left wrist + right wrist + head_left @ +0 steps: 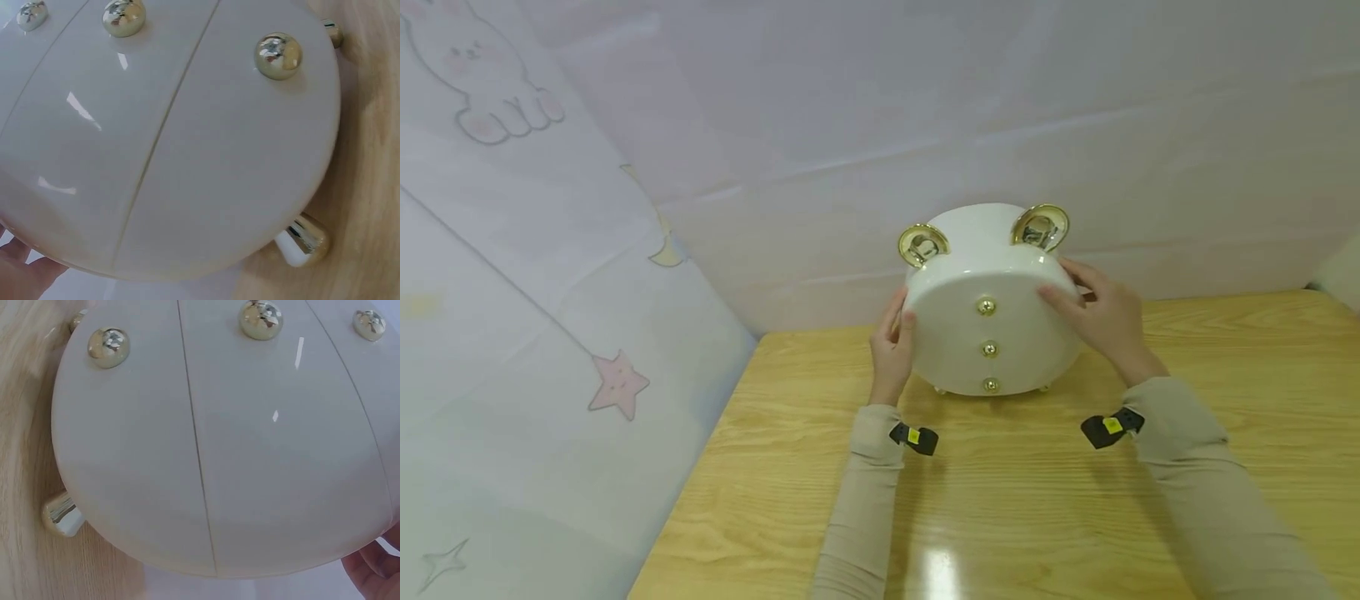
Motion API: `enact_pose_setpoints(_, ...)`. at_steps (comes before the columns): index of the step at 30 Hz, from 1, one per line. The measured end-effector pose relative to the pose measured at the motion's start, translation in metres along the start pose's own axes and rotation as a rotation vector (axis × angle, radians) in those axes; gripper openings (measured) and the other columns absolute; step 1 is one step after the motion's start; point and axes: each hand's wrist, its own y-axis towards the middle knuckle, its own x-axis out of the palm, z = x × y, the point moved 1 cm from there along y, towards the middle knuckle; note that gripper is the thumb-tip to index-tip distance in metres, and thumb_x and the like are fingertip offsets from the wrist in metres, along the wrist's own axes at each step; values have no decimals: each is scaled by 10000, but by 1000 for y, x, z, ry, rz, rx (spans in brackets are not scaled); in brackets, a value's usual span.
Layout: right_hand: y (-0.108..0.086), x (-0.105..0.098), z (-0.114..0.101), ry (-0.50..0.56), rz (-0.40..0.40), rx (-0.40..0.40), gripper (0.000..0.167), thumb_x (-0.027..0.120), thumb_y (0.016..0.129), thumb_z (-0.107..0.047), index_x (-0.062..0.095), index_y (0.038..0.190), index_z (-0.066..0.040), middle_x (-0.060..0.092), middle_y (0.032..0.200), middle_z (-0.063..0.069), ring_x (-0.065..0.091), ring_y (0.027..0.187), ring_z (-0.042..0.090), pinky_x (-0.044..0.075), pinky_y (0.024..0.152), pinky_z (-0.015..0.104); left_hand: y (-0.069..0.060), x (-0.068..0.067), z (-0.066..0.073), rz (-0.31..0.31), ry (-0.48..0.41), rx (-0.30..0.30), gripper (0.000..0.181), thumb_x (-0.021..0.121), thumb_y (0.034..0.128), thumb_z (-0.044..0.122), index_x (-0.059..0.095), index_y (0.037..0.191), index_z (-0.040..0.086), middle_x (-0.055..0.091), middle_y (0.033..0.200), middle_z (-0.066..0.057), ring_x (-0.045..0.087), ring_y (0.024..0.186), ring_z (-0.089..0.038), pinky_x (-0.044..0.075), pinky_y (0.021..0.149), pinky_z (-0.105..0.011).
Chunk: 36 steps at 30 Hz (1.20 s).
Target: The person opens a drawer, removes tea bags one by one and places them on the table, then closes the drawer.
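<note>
A glossy white round drawer box (1026, 333) with two gold ears and small gold feet stands on the wooden table. Three round gold knobs run down its front, and thin seams divide the front into sections. My left hand (892, 354) holds the box's left side, thumb toward the front. On the opposite side, my right hand (1108, 321) grips the upper edge, its thumb on the front face and fingers behind. In the left wrist view, a gold foot (306, 240) shows beneath the box. Only fingertips (375, 569) appear in the right wrist view.
The light wooden table (1000, 492) extends toward me and to both sides. Behind it hangs a pale wall covering (820, 167), close to the back of the box. A pink star (618, 384) and other drawings decorate the left wall.
</note>
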Motion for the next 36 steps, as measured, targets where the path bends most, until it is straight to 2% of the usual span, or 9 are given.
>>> enact_pose_setpoints(5, 0, -8, 0, 11, -59, 48, 565, 603, 858, -382, 486, 1312, -67, 520, 1226, 240, 600, 872, 434, 500, 691, 524, -8, 3, -9, 6, -6, -131, 423, 330, 1000, 151, 310, 1392, -7, 329, 1419, -160, 370, 1254, -307, 353, 991, -412)
enact_pose_setpoints(9, -2, -14, -5, 0, -75, 41, 578, 612, 851, -384, 487, 1307, -53, 507, 1241, 243, 570, 942, 442, 485, 726, 541, -16, 4, -33, 19, -113, -289, 454, 195, 1018, 277, 318, 1411, 84, 342, 1424, -81, 306, 1295, -258, 294, 1000, -521)
enact_pose_setpoints(12, -6, -16, -9, -36, 1, -12, 566, 660, 817, -362, 536, 1245, -13, 530, 1219, 229, 524, 1029, 430, 440, 810, 542, -20, 9, -54, 52, -229, -394, 464, 179, 1007, 369, 465, 1294, 142, 477, 1273, -23, 427, 1173, -198, 362, 947, -494)
enact_pose_setpoints(16, -13, -16, -16, -79, 198, -204, 427, 733, 742, -210, 626, 1068, 45, 615, 1058, 226, 535, 977, 399, 407, 803, 503, -21, 19, -74, 127, -379, -471, 431, 213, 983, 454, 532, 1037, 170, 540, 984, 34, 518, 900, -121, 441, 826, -321)
enact_pose_setpoints(19, -20, -14, -23, -84, 307, -346, 296, 724, 707, -97, 655, 942, 69, 643, 886, 218, 552, 836, 370, 398, 722, 447, -21, 27, -84, 175, -498, -480, 424, 251, 963, 499, 543, 1016, 197, 558, 959, 49, 539, 875, -108, 444, 811, -287)
enact_pose_setpoints(24, -30, -5, -30, -113, 299, -439, 238, 696, 698, -79, 660, 885, 64, 620, 728, 175, 576, 673, 296, 397, 590, 327, -26, 37, -97, 260, -642, -480, 354, 327, 948, 471, 550, 1065, 222, 556, 1042, 62, 524, 987, -111, 390, 930, -314)
enact_pose_setpoints(28, -35, 5, -36, -128, 250, -504, 268, 693, 698, -127, 643, 892, 51, 614, 705, 147, 596, 605, 259, 439, 523, 321, -28, 40, -99, 301, -640, -475, 326, 329, 948, 428, 574, 1029, 229, 572, 1017, 63, 534, 961, -106, 390, 927, -317)
enact_pose_setpoints(34, -36, 20, -43, -119, 223, -543, 446, 554, 849, -395, 622, 890, 44, 602, 698, 137, 581, 580, 248, 454, 500, 360, -30, 42, -98, 276, -613, -487, 330, 311, 953, 433, 582, 979, 246, 576, 991, 70, 537, 932, -101, 402, 899, -313)
enact_pose_setpoints(36, -35, 24, -46, -103, 219, -549, 409, 596, 836, -364, 623, 895, 41, 603, 701, 136, 578, 579, 248, 463, 518, 364, -31, 43, -98, 265, -611, -480, 330, 305, 954, 434, 576, 989, 250, 568, 1006, 74, 527, 952, -101, 393, 911, -313)
